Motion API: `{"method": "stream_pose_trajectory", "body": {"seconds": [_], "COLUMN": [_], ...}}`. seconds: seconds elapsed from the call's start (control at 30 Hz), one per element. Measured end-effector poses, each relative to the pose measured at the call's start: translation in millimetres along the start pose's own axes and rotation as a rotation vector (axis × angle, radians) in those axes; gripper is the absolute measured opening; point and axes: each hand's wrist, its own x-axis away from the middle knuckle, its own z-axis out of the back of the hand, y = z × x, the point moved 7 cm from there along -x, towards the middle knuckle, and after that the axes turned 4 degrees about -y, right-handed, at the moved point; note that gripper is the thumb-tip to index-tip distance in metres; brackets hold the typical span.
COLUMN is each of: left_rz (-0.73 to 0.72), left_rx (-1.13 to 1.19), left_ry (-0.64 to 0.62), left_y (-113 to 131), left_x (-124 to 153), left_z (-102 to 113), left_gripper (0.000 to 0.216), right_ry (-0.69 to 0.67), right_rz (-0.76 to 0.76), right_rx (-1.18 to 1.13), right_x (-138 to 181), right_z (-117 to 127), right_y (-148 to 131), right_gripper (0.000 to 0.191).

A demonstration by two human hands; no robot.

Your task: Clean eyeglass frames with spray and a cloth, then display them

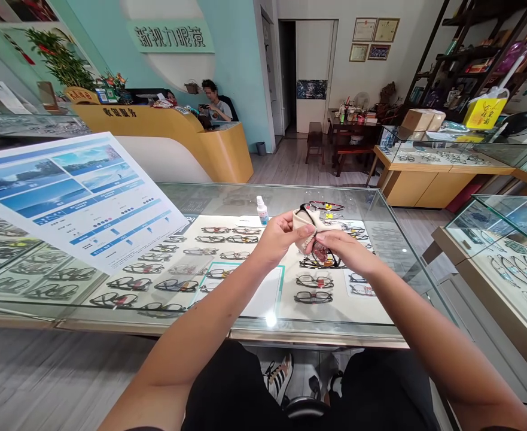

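Note:
Above the glass counter my left hand (277,236) is closed on a cream cleaning cloth (302,222), which is folded around one side of a pair of dark-framed eyeglasses (335,260). My right hand (347,246) pinches the eyeglasses near the middle, with its thumb beside the cloth. The other lens hangs out below the right fingers. Cloth and fingers hide much of the frame. A small white spray bottle (262,211) with a blue label stands on the counter, just beyond my left hand.
Rows of eyeglasses (176,285) lie inside the glass display case (245,194). A printed sheet (79,197) stands tilted on the left. Other display cases (505,263) are on the right. A person (218,108) sits behind the yellow reception desk (227,143). A stool (315,142) stands farther back.

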Motion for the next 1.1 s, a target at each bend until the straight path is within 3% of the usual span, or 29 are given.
{"method": "stream_pose_trajectory", "body": {"seconds": [0.33,0.53,0.77,1.0,1.1], "left_rz": [-0.056,-0.004,-0.05,-0.049,-0.088], "left_rx": [-0.095,-0.192,-0.168,-0.156,-0.147], "left_ry": [0.163,-0.096,-0.169,-0.065,0.001], "left_y": [7.6,16.8,24.3,15.8,11.3], "left_x": [5.5,0.7,1.4,1.5,1.9], "left_z": [4.6,8.6,10.7,7.5,4.9], "left_gripper": [0.054,0.058,0.048,0.048,0.05], "right_ry": [-0.045,-0.003,0.183,0.322,0.318], "right_rz": [-0.038,-0.019,0.048,0.057,0.053], "right_rx": [0.208,0.264,0.188,0.121,0.082], "right_x": [3.9,6.5,8.1,10.4,8.6], "right_z": [-1.0,7.6,21.6,30.3,25.9], "right_y": [-6.2,-8.0,-12.2,-10.8,-9.1], "right_gripper": [0.058,0.053,0.036,0.032,0.037]}}
